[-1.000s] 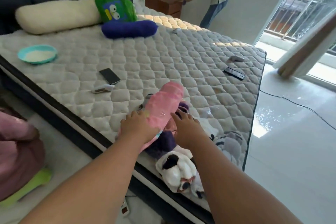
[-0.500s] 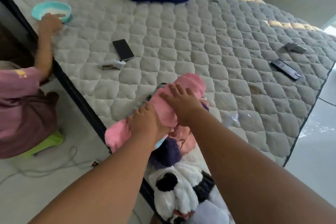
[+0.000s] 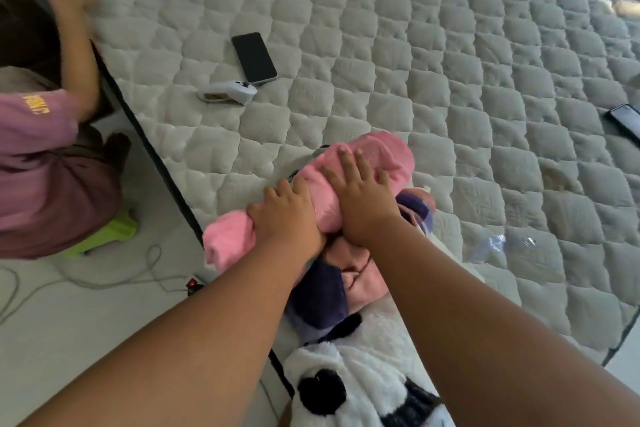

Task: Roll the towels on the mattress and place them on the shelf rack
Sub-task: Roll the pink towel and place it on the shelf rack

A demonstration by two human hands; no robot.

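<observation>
One pink towel roll (image 3: 384, 158), axis near-left to far-right; our left hand (image 3: 285, 217) grips it, right hand (image 3: 362, 199) presses flat.

So the pink towel (image 3: 394, 156) is rolled into a fat tube, pretty tight. It lies diagonally near the front edge of the mattress (image 3: 415, 45), and the lower-left end pokes out past that edge. It's sitting on top of a messy heap of other towels that aren't rolled. There's a dark purple one (image 3: 318, 291) crumpled right under it with another bit of pink cloth bunched in, can't tell if that's a separate towel. Closest to the camera there's a fluffy white one (image 3: 367, 340) with black patches, slumped over the mattress edge. The mattress itself is bare, pale grey, diamond quilted, with a dark trim along the side.
</observation>
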